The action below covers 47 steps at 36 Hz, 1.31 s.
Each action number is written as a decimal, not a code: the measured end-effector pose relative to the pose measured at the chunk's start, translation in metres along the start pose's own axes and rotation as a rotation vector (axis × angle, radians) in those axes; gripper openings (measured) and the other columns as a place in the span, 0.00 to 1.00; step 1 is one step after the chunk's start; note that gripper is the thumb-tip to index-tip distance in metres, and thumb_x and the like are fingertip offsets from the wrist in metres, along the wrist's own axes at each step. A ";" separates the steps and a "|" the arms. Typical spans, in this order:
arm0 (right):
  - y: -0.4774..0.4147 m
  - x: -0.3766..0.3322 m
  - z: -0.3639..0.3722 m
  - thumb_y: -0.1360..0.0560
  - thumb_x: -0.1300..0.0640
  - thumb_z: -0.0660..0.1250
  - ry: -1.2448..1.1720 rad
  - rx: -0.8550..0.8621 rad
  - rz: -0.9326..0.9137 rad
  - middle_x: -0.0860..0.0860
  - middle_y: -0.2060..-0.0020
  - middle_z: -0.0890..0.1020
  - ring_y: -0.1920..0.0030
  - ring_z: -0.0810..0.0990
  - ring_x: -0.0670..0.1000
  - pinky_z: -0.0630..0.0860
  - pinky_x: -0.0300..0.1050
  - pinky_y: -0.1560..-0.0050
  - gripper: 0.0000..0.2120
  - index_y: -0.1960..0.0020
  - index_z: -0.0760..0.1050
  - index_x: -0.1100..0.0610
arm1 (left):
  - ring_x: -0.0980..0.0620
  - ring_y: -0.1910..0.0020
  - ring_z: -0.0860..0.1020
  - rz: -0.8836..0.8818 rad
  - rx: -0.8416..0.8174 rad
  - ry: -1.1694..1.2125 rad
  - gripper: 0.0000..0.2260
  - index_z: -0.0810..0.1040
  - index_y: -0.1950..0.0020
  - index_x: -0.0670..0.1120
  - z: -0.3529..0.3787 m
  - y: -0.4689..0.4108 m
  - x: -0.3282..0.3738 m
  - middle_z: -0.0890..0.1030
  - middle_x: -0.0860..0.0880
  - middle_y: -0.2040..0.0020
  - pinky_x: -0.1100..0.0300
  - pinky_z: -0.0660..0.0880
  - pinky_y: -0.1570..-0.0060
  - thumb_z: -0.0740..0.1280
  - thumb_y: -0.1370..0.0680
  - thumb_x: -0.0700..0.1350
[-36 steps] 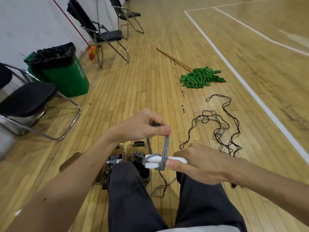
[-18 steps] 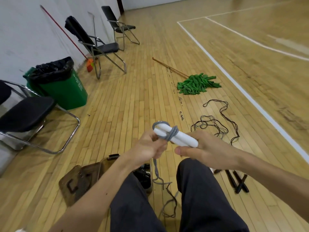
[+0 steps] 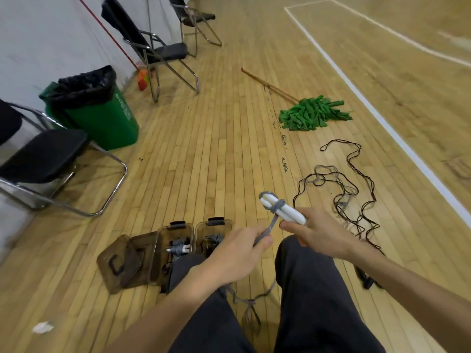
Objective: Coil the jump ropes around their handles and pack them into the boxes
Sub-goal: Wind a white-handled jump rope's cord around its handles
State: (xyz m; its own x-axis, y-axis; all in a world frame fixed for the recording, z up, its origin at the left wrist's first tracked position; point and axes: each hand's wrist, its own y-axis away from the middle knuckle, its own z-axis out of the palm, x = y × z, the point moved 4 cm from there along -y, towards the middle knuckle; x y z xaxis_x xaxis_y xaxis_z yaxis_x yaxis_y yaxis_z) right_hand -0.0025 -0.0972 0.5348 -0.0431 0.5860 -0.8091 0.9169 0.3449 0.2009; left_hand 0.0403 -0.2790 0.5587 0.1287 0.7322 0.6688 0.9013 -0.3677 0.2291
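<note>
My right hand point(image 3: 318, 235) grips two white jump rope handles point(image 3: 285, 211) held side by side, tips pointing up and left. A grey rope point(image 3: 276, 206) loops around them near the tips. My left hand point(image 3: 237, 256) pinches that grey rope just below the handles and holds it taut; its slack point(image 3: 249, 301) hangs between my knees to the floor. Two brown see-through boxes point(image 3: 175, 234) stand open in front of my left knee, each with a coiled rope inside. Tangled black and grey ropes point(image 3: 344, 189) lie loose on the floor to the right.
A brown box lid point(image 3: 119, 263) lies left of the boxes. A green mop point(image 3: 311, 114) lies ahead on the wooden floor. A green bin point(image 3: 99, 115) and folding chairs point(image 3: 38, 161) stand along the left wall. Black handles point(image 3: 367, 282) lie by my right knee.
My left hand has dropped down and pulled the grey rope away from the handles, tightening the wrap. The view has tipped downward, so both boxes now show.
</note>
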 end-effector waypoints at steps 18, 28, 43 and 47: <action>0.018 0.017 0.017 0.19 0.44 0.65 0.070 -0.632 0.362 0.50 0.74 0.73 0.78 0.67 0.48 0.67 0.39 0.75 0.17 0.54 0.73 0.58 | 0.50 0.55 0.76 0.286 -0.278 -0.854 0.15 0.77 0.46 0.47 -0.013 -0.010 0.033 0.76 0.51 0.53 0.57 0.71 0.58 0.55 0.15 0.55; 0.039 -0.014 0.027 0.19 0.44 0.65 0.127 -0.702 0.261 0.50 0.75 0.71 0.79 0.66 0.48 0.67 0.40 0.75 0.18 0.57 0.70 0.57 | 0.57 0.56 0.79 0.290 -0.250 -0.527 0.12 0.84 0.50 0.52 -0.043 -0.012 0.040 0.83 0.56 0.56 0.54 0.76 0.53 0.65 0.20 0.57; 0.081 -0.066 0.035 0.19 0.45 0.66 0.268 -0.819 0.093 0.53 0.70 0.72 0.74 0.67 0.51 0.66 0.43 0.72 0.22 0.48 0.75 0.67 | 0.61 0.74 0.71 0.171 -0.201 -0.018 0.08 0.83 0.57 0.48 -0.059 -0.013 0.036 0.77 0.58 0.72 0.69 0.67 0.72 0.69 0.20 0.48; 0.093 -0.096 0.033 0.19 0.46 0.67 0.159 -0.800 -0.057 0.51 0.71 0.71 0.70 0.68 0.55 0.67 0.46 0.69 0.19 0.54 0.76 0.63 | 0.56 0.73 0.67 0.173 -0.117 0.063 0.07 0.83 0.58 0.50 -0.070 -0.009 0.036 0.75 0.55 0.72 0.68 0.64 0.73 0.69 0.21 0.48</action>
State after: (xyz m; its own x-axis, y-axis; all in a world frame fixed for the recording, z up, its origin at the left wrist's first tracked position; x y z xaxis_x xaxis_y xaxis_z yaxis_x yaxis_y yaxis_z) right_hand 0.1000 -0.1452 0.6128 -0.1919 0.6282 -0.7540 0.3539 0.7609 0.5438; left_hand 0.0079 -0.2894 0.6301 0.2477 0.6165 0.7474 0.8135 -0.5513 0.1851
